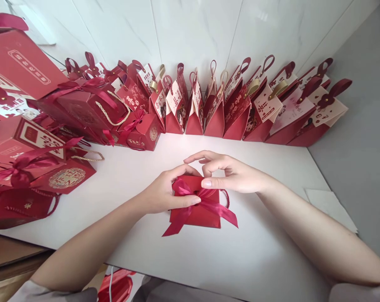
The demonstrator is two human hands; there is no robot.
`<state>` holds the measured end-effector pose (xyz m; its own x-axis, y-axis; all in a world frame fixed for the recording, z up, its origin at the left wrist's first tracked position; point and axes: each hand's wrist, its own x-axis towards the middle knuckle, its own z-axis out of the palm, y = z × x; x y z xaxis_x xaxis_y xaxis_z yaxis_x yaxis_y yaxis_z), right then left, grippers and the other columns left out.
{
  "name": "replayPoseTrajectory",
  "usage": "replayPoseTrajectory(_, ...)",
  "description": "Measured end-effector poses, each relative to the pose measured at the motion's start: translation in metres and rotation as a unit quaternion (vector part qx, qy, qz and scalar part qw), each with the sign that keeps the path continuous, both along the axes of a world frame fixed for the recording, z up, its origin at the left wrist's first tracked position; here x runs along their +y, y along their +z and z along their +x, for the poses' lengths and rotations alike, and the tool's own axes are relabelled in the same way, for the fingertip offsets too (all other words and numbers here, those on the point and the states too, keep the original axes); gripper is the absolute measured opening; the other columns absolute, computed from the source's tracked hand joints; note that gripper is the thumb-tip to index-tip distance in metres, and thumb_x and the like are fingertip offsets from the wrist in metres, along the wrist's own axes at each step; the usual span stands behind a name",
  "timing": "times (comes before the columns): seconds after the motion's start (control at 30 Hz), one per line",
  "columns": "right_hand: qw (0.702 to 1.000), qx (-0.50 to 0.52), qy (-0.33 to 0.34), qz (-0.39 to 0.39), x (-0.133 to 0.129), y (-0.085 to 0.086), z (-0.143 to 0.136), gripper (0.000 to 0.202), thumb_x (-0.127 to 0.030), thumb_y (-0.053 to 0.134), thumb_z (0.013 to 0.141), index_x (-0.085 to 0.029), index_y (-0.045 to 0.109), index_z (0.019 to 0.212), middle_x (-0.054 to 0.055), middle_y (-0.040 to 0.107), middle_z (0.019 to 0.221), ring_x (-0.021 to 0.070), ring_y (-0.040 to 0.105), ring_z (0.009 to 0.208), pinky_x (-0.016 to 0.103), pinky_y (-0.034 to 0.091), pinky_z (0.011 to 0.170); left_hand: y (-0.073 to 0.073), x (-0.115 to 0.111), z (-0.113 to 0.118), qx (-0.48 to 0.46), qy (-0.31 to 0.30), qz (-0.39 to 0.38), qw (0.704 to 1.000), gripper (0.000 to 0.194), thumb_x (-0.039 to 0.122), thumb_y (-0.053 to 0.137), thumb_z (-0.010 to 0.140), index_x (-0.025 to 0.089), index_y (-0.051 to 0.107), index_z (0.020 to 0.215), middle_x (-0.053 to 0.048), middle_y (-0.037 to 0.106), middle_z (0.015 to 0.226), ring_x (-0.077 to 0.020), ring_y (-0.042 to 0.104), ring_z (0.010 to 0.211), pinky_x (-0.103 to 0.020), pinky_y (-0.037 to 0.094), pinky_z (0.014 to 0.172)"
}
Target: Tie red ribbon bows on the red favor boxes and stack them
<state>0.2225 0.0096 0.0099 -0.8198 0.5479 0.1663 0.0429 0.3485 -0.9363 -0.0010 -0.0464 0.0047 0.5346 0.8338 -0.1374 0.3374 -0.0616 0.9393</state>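
A small red gift box (205,219) with a magenta ribbon bow (184,188) and a twisted cord handle sits on the white table in front of me. My left hand (165,188) grips the box from its left side, the thumb lying over the bow's knot and the fingers behind the far edge. Over the box's right far corner is my right hand (229,172), its fingers curved and apart, with the thumb at the bow's right side. Nothing shows between the right thumb and fingers. Both ribbon tails hang toward the near side.
Red and cream gift boxes (234,121) with strap loops line the wall at the back. Larger red boxes with ribbons (70,174) are piled at the left. White paper (330,205) lies at the table's right edge. Below the near edge is a red item (119,285).
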Motion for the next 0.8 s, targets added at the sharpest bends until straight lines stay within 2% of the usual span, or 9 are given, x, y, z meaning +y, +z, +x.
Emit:
replayPoseTrajectory(0.1, 1.0, -0.008, 0.005, 0.02, 0.001, -0.002, 0.001, 0.032, -0.032, 0.074, 0.082, -0.017, 0.053, 0.062, 0.007, 0.057, 0.128, 0.0224, 0.056, 0.113, 0.039, 0.041, 0.098, -0.001, 0.001, -0.001, 0.006, 0.001, 0.003, 1.0, 0.042, 0.035, 0.072, 0.078, 0.021, 0.056, 0.114, -0.004, 0.065, 0.112, -0.0199, 0.066, 0.093, -0.03, 0.054, 0.079)
replayPoseTrajectory(0.23, 0.999, -0.013, 0.026, 0.023, 0.005, 0.0, 0.004, 0.019, -0.024, 0.067, 0.087, -0.018, 0.054, 0.075, 0.008, 0.062, 0.12, 0.0199, 0.059, 0.107, 0.037, 0.045, 0.093, -0.003, 0.003, -0.002, 0.001, 0.022, 0.046, 0.999, 0.036, 0.038, 0.066, 0.085, 0.02, 0.059, 0.116, -0.005, 0.066, 0.111, -0.0202, 0.065, 0.096, -0.03, 0.052, 0.082)
replayPoseTrajectory(0.33, 0.999, -0.031, 0.026, 0.012, 0.006, 0.01, 0.009, 0.013, -0.029, 0.062, 0.091, -0.019, 0.055, 0.086, 0.008, 0.063, 0.121, 0.0198, 0.059, 0.107, 0.037, 0.047, 0.091, -0.004, 0.006, -0.004, 0.006, 0.054, 0.099, 0.994, 0.027, 0.038, 0.057, 0.091, 0.019, 0.065, 0.109, -0.007, 0.069, 0.11, -0.0219, 0.063, 0.104, -0.033, 0.048, 0.093)
replayPoseTrajectory(0.43, 0.997, -0.061, 0.009, 0.036, 0.004, 0.025, 0.016, 0.022, -0.037, 0.057, 0.095, -0.019, 0.057, 0.084, 0.009, 0.063, 0.121, 0.0224, 0.056, 0.116, 0.036, 0.045, 0.092, -0.003, 0.009, -0.009, 0.004, 0.086, 0.135, 0.987, 0.025, 0.037, 0.053, 0.094, 0.019, 0.069, 0.098, -0.007, 0.071, 0.105, -0.0216, 0.064, 0.103, -0.033, 0.046, 0.096)
replayPoseTrajectory(0.53, 0.995, -0.061, -0.033, 0.077, 0.0, 0.037, 0.023, 0.025, -0.04, 0.053, 0.097, -0.019, 0.059, 0.086, 0.01, 0.061, 0.124, 0.0239, 0.054, 0.122, 0.037, 0.044, 0.095, 0.002, 0.014, -0.019, -0.034, 0.055, 0.169, 0.983, 0.029, 0.042, 0.054, 0.093, 0.02, 0.066, 0.107, -0.009, 0.068, 0.112, -0.0232, 0.062, 0.11, -0.036, 0.045, 0.099)
replayPoseTrajectory(0.6, 0.991, -0.044, -0.072, 0.108, -0.004, 0.042, 0.026, 0.023, -0.04, 0.053, 0.097, -0.02, 0.06, 0.089, 0.009, 0.062, 0.123, 0.0237, 0.056, 0.119, 0.037, 0.045, 0.096, 0.007, 0.016, -0.026, -0.027, -0.016, 0.163, 0.986, 0.049, 0.051, 0.063, 0.084, 0.022, 0.057, 0.124, -0.012, 0.06, 0.128, -0.0274, 0.055, 0.122, -0.042, 0.041, 0.105)
replayPoseTrajectory(0.67, 0.977, -0.026, -0.14, 0.161, -0.008, 0.047, 0.027, 0.024, -0.042, 0.053, 0.096, -0.022, 0.061, 0.087, 0.008, 0.066, 0.116, 0.0243, 0.06, 0.113, 0.039, 0.047, 0.093, 0.011, 0.015, -0.03, 0.025, -0.078, 0.14, 0.987, 0.089, 0.055, 0.078, 0.068, 0.025, 0.04, 0.142, -0.015, 0.047, 0.143, -0.0327, 0.044, 0.134, -0.05, 0.036, 0.11)
replayPoseTrajectory(0.73, 0.944, -0.006, -0.232, 0.233, -0.013, 0.053, 0.028, 0.029, -0.045, 0.051, 0.096, -0.023, 0.061, 0.081, 0.009, 0.069, 0.105, 0.0257, 0.064, 0.103, 0.04, 0.05, 0.087, 0.012, 0.011, -0.03, 0.071, -0.096, 0.13, 0.984, 0.124, 0.049, 0.089, 0.053, 0.029, 0.018, 0.153, -0.017, 0.037, 0.15, -0.0362, 0.036, 0.14, -0.054, 0.032, 0.112)
replayPoseTrajectory(0.8, 0.899, 0.025, -0.29, 0.327, -0.023, 0.062, 0.032, 0.034, -0.046, 0.049, 0.096, -0.024, 0.061, 0.073, 0.009, 0.071, 0.092, 0.0259, 0.067, 0.09, 0.041, 0.051, 0.077, 0.012, 0.007, -0.029, 0.079, -0.1, 0.137, 0.982, 0.14, 0.044, 0.092, 0.049, 0.032, 0.001, 0.155, -0.019, 0.032, 0.154, -0.0377, 0.031, 0.142, -0.056, 0.03, 0.113)
